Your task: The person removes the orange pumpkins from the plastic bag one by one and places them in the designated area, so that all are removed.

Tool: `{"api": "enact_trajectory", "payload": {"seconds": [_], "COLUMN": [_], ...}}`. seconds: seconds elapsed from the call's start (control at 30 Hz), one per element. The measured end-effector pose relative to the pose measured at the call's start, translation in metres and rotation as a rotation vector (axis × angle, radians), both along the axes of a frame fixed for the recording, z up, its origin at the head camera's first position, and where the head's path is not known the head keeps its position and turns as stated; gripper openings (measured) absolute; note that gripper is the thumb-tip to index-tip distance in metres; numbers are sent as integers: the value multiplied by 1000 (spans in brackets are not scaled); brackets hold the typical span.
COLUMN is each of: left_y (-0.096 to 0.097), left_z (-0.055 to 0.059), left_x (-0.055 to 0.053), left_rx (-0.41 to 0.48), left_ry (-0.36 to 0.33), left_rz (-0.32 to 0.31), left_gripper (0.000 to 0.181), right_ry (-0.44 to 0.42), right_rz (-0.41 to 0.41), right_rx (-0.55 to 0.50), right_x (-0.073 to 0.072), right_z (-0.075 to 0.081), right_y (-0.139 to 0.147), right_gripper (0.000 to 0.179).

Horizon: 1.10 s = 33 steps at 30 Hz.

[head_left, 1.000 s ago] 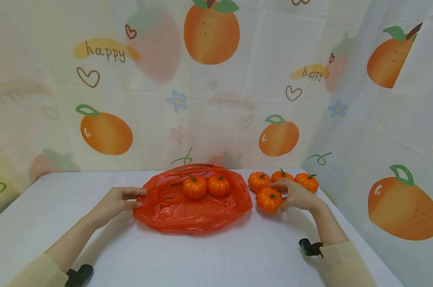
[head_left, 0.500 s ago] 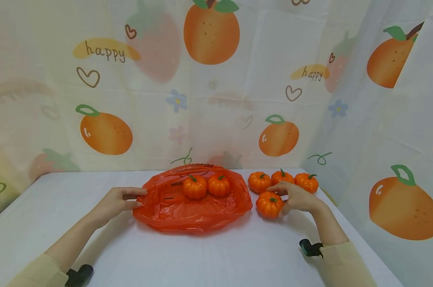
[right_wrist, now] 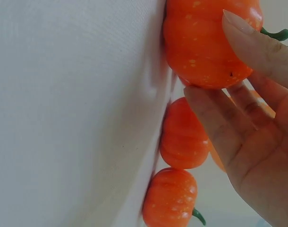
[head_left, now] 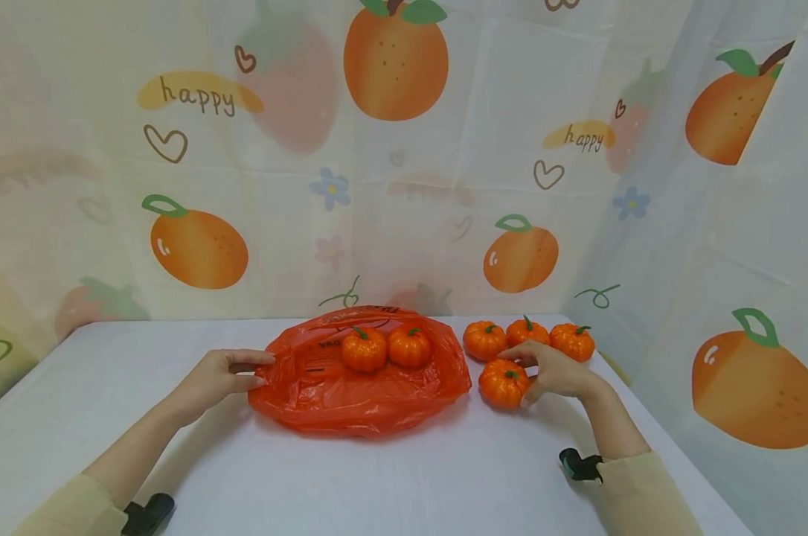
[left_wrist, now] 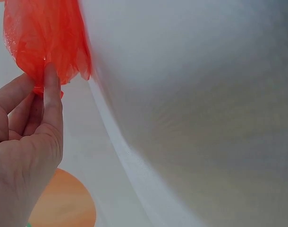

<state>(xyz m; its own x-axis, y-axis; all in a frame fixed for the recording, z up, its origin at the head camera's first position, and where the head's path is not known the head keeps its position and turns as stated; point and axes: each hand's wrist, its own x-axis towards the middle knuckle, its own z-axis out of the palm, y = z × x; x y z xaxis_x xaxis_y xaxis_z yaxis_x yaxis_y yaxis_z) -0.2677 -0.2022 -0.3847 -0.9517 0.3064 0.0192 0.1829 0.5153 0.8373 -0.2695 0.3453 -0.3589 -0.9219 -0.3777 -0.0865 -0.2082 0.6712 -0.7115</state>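
A red plastic bag [head_left: 370, 402] lies spread on the table, with two small orange pumpkins on or in it, one pumpkin [head_left: 364, 349] on the left and another pumpkin [head_left: 409, 346] beside it. At the bag's left edge my left hand [head_left: 210, 383] pinches the plastic [left_wrist: 42, 42] between thumb and fingers. To the right of the bag, my right hand [head_left: 554, 370] holds a small pumpkin [head_left: 503, 384] with a green stem. In the right wrist view the thumb lies on this pumpkin [right_wrist: 205, 42] and the other fingers reach round its far side.
Behind the right hand stand several more pumpkins: one left [head_left: 484, 341], one in the middle [head_left: 527, 330] and one at the right [head_left: 572, 342], near the table's edge. A white cloth covers the table [head_left: 377, 491]. A fruit-patterned curtain [head_left: 404, 246] hangs behind and at the right.
The right hand and its pumpkin have shifted slightly toward me, a little away from the pumpkins behind. My left hand and the bag have stayed in place.
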Motion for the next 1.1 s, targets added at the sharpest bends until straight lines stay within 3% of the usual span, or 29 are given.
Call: {"api": "enact_trajectory", "payload": {"seconds": [0.5,1.1], "left_y": [0,-1], "left_z": [0,1], "left_x": [-1,-1], "left_rx": [-4,11], "left_ry": [12,14], "left_rz": [-5,-9], "left_gripper": [41,41], "right_ry": [10,-72], "right_rz": [25,17], "right_rx": [43,55], "right_x": [-2,2], "right_z": [-1,6], "right_y": [-1,-2], "right_gripper": [72,73]}}
